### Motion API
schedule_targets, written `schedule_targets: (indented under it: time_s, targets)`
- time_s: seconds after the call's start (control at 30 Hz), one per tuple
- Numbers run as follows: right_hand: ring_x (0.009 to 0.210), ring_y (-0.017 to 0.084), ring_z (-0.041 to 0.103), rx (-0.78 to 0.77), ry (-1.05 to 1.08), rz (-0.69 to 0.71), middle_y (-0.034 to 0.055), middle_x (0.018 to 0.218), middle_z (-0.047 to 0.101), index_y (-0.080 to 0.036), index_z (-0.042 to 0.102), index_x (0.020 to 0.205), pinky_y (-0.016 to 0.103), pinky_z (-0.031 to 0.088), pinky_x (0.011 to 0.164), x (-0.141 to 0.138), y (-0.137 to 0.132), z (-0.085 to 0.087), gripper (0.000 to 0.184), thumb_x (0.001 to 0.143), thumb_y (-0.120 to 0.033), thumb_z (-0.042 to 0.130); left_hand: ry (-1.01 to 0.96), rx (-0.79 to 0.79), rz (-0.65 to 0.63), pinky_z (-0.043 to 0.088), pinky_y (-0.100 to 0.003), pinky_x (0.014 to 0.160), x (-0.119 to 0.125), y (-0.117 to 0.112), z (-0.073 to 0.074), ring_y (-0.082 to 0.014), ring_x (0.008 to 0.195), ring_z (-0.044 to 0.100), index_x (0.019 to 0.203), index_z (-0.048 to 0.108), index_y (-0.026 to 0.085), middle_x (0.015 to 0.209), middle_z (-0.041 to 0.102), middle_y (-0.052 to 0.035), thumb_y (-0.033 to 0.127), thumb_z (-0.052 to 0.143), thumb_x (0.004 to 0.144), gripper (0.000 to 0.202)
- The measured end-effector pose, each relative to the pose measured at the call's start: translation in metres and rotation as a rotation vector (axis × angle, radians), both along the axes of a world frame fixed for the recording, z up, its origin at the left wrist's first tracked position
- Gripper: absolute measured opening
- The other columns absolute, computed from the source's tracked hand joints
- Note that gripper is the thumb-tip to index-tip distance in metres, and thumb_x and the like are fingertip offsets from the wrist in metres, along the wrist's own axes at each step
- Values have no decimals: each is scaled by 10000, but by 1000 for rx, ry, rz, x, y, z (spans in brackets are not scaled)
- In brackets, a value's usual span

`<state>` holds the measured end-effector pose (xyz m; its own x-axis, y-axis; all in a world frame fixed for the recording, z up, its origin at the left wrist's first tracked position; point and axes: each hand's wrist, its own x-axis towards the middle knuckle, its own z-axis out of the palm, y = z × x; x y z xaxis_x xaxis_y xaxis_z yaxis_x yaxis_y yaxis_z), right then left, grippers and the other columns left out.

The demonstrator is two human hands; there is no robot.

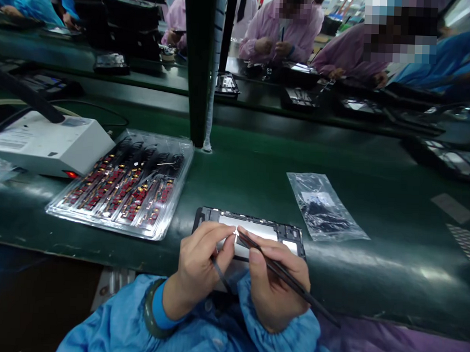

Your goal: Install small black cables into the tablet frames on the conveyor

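Observation:
My left hand (203,262) is closed in a pinch, its fingertips at a tiny bright white piece (236,231). A narrow dark strip (222,274) runs down from under these fingers; whether the hand grips it I cannot tell. My right hand (279,280) is closed around black tweezers (287,276), whose tips meet the white piece at the left fingertips. Below both hands an opened phone body (262,227) lies flat on the bench, with a silver plate in its black frame. The hands hide its near side.
A clear tray (168,214) of small red and black parts stands left, beside a white box (62,139) with a red-lit switch. A clear bag (326,207) of dark parts lies right. A dark post (200,67) rises behind. Co-workers (282,34) work across the bench.

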<state>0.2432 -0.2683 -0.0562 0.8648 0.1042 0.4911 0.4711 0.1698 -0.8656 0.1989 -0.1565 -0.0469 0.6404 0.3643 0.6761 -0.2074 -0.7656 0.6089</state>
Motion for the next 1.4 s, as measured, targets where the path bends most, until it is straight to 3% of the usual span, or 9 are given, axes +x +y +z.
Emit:
schedule_targets:
  time_s: [0.2,0.47,0.57,0.67,0.8,1.0,1.2,1.4]
  targets:
    - [877,226,709,33,17,-25,29,966,733,-271,651,969,398,568,812,0,1,0,422,699,53,660,39,-48,-19,494,-159,514,0,1,-2,-83,606,609,952,631,160,840,677,-46,117,582,839,130]
    - [813,207,719,151,157,-90,24,857,734,-235,665,866,366,584,792,2,5,5,245,717,-50,724,24,-85,-23,466,-155,497,0,-1,-2,-48,516,527,946,630,149,835,654,-36,99,587,832,132]
    - [750,199,725,201,280,-49,21,851,725,-225,635,860,334,612,684,9,5,7,133,775,-169,720,26,-129,-35,451,-155,485,1,-1,-2,-48,510,518,934,637,146,829,649,-34,102,589,833,120]
    - [740,224,731,251,419,44,13,886,711,-232,585,868,318,614,566,16,4,9,155,797,-271,717,37,-179,-45,440,-159,481,1,-1,-5,-43,494,494,920,645,140,824,642,-32,110,584,838,107]
    - [631,204,727,304,379,20,1,942,703,-259,533,944,286,594,473,18,4,6,130,876,-312,629,35,-209,-44,444,-169,497,1,-1,-7,-42,496,494,933,649,147,837,639,-30,120,587,841,114]
    - [849,207,716,220,183,139,5,915,715,-240,581,933,367,600,735,16,0,-5,106,861,-252,657,39,-245,-84,473,-180,580,-2,-1,-10,-91,673,604,949,646,153,848,640,-37,106,598,839,129]
    - [915,230,707,171,103,207,16,967,725,-244,592,980,387,581,795,12,0,-8,142,859,-240,666,54,-353,-137,481,-178,648,-4,-1,-9,-109,792,631,960,647,186,876,648,-28,95,592,844,156]
    - [940,214,701,157,87,267,9,1003,732,-261,600,998,373,572,824,12,-1,-10,157,859,-242,669,84,-592,-185,444,-175,566,-3,-3,-6,-57,593,547,896,673,199,832,640,-6,130,594,848,116]
